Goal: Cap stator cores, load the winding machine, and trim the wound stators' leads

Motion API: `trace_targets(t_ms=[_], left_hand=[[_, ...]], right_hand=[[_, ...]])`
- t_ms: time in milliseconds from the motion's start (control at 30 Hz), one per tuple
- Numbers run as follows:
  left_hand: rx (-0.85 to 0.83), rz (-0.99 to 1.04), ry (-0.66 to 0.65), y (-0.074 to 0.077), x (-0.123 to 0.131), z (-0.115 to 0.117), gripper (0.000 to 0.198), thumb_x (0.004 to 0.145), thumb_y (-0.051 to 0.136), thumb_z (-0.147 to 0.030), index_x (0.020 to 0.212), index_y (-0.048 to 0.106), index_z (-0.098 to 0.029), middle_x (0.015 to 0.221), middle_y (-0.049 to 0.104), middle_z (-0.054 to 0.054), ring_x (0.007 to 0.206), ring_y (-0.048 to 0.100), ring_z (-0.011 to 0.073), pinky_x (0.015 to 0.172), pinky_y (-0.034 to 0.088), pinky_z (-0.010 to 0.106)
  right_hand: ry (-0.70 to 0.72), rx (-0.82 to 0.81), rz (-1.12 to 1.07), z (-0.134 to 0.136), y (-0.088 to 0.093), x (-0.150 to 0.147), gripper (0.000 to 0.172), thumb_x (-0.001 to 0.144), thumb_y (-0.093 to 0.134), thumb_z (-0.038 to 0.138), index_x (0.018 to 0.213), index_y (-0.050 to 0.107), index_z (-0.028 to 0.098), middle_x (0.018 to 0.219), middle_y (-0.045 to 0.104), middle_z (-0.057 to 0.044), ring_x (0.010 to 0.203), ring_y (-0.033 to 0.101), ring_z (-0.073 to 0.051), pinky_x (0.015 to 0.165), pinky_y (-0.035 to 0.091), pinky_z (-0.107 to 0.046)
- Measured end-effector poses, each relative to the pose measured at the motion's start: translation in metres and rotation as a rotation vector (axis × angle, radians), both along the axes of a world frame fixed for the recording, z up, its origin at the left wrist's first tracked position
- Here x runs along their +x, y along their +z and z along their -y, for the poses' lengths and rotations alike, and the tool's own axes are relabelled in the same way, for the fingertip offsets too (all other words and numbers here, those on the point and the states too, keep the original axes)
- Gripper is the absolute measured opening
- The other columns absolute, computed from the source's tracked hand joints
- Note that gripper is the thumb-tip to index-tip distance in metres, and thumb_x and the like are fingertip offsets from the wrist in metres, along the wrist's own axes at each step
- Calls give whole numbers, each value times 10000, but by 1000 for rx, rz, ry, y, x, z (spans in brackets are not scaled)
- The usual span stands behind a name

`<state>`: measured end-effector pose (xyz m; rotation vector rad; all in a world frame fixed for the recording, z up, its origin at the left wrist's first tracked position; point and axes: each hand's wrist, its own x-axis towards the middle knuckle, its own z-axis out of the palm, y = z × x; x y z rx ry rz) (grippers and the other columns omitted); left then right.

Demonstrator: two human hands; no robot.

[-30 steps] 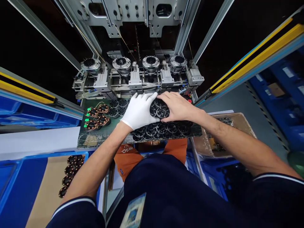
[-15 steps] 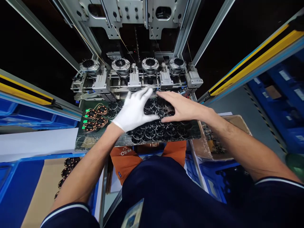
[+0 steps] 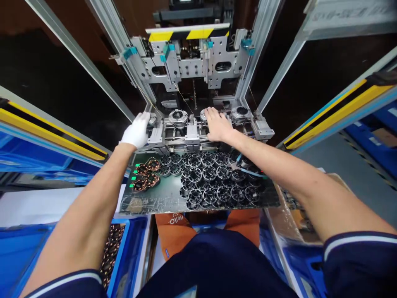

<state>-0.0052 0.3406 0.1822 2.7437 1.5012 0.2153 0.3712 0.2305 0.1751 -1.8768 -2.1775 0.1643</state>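
My left hand [image 3: 135, 131], in a white glove, reaches to the leftmost round winding holder [image 3: 152, 120]. Its fingers lie extended along the holder's left side and cover part of it. My right hand [image 3: 218, 125] is bare and spreads over the third round holder [image 3: 204, 116], hiding most of it. What lies beneath either palm is hidden. Between them, the second holder [image 3: 178, 117] carries a black toothed stator core. A similar core sits in the rightmost holder [image 3: 240, 113]. Thin wires run down toward the holders from the machine head [image 3: 191, 66].
Below the holders, a dark board [image 3: 169, 194] bears stacked black stator cores [image 3: 209, 174] and several copper-wound stators [image 3: 151, 180] with green tags. A blue air hose [image 3: 252, 172] lies over the cores. Yellow-edged posts [image 3: 338, 118] flank the machine. A cardboard box [image 3: 338, 186] stands right, blue bins [image 3: 119, 252] left.
Both hands have moved forward and apart from above the stacked cores to the round holders, the left to the leftmost, the right to the third. The view has tilted up.
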Motion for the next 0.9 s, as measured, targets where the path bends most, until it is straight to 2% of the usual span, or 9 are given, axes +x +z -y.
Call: trace_targets(t_ms=[133,233,300,400,533,633,733,800,900], left_hand=[[-37,-12,-6,9,-2,-6,1071,791,667,-99,1807,343,-8,1920,320,238,1819,281,374,1465,348,557],[-97,-42,-5,37,17,-11,947,790,691,-133,1712,520,2,1819,490,282,1714,488,416,1414,417,599],[-83,-19,-28,46,46,-3,874,886,658,-154,1740,505,-47,1842,462,262,1730,468,403,1425,387,621],[-35,56,-102,35,102,22,837,1027,631,-198,1827,385,-183,1935,328,160,1811,317,313,1470,313,554],[-44,129,-93,21,136,48,741,1044,740,-342,1729,532,-151,1848,479,210,1735,451,388,1410,399,636],[-5,203,-77,30,90,63,821,1018,680,-320,1770,459,-75,1849,471,230,1751,429,375,1455,343,548],[106,321,54,25,-2,99,834,1086,568,-412,1827,344,-102,1923,346,193,1808,307,366,1506,232,554],[195,513,282,2,-65,144,771,1067,635,-537,1767,470,-260,1864,484,63,1751,425,327,1496,305,515],[193,534,559,-59,-124,227,791,1056,603,-545,1744,419,-201,1790,533,162,1673,501,430,1413,409,696]], right_hand=[[5,-19,22,-3,-9,6,1164,849,800,276,1817,227,-23,1934,148,-322,1815,149,-515,1453,214,-749],[24,-33,24,-4,14,29,978,945,792,311,1789,381,40,1899,330,-278,1766,339,-455,1449,321,-648],[-4,12,23,3,31,49,799,1047,766,360,1755,480,127,1867,419,-228,1718,427,-419,1435,344,-648],[-123,87,24,24,41,79,637,1109,770,443,1676,584,219,1807,492,-173,1655,494,-422,1375,393,-733],[-201,67,8,47,42,104,572,1096,809,453,1596,652,222,1712,587,-157,1551,603,-399,1284,527,-704],[-161,77,-53,67,54,120,598,1101,776,370,1648,622,183,1763,559,-192,1626,556,-393,1362,471,-662],[-143,157,-162,121,55,138,733,1075,635,253,1786,480,158,1879,439,-152,1747,426,-337,1478,341,-529],[-196,218,-260,182,34,146,747,1090,549,322,1825,425,262,1861,489,-67,1705,503,-334,1439,424,-569],[-423,272,-400,282,-36,146,609,1186,421,507,1776,483,368,1646,699,-161,1540,679,-356,1302,570,-589]])
